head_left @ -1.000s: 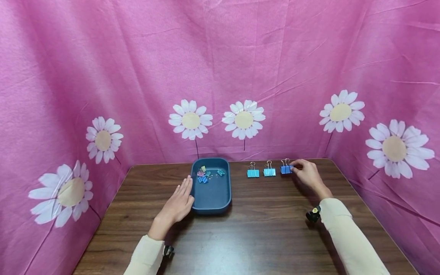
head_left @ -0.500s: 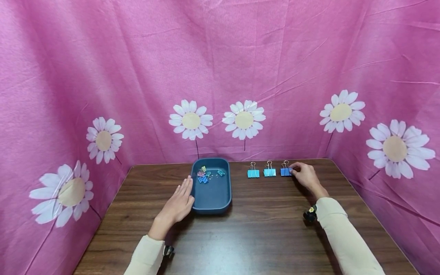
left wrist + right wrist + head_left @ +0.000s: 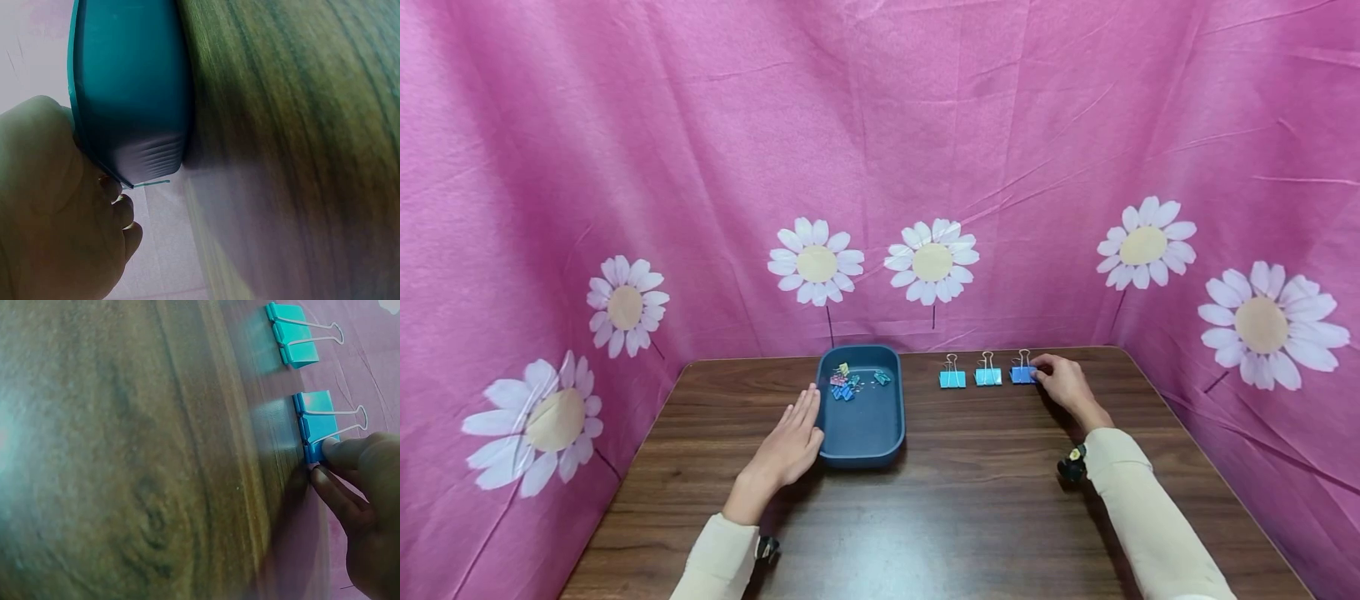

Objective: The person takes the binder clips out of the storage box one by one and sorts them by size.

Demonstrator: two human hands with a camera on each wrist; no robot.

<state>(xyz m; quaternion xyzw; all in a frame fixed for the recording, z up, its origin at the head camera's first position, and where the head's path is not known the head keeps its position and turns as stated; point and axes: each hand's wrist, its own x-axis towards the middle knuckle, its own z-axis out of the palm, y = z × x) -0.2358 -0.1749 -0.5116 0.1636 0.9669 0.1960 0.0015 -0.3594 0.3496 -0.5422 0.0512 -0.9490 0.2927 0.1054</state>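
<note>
At the table's far right, my right hand [image 3: 1066,387] pinches the right end of a blue binder clip [image 3: 1022,375]. In the right wrist view, the thumb lies on the face of that blue clip [image 3: 317,415], whose wire handles stick out toward the pink cloth. Two teal binder clips [image 3: 952,379] [image 3: 988,377] stand in a row to its left. My left hand [image 3: 786,446] rests with straight fingers against the left side of a dark blue-green tray [image 3: 865,454]. Several small colourful binder clips [image 3: 844,387] lie near the tray's far end.
The brown wooden table [image 3: 955,517] carries the tray and the row of clips near its back edge. A pink cloth with white daisies [image 3: 880,150] hangs behind and along both sides.
My right hand and forearm have shifted slightly left, and the blue clip has turned a little to line up with the teal ones. My left hand and the tray have stayed put.
</note>
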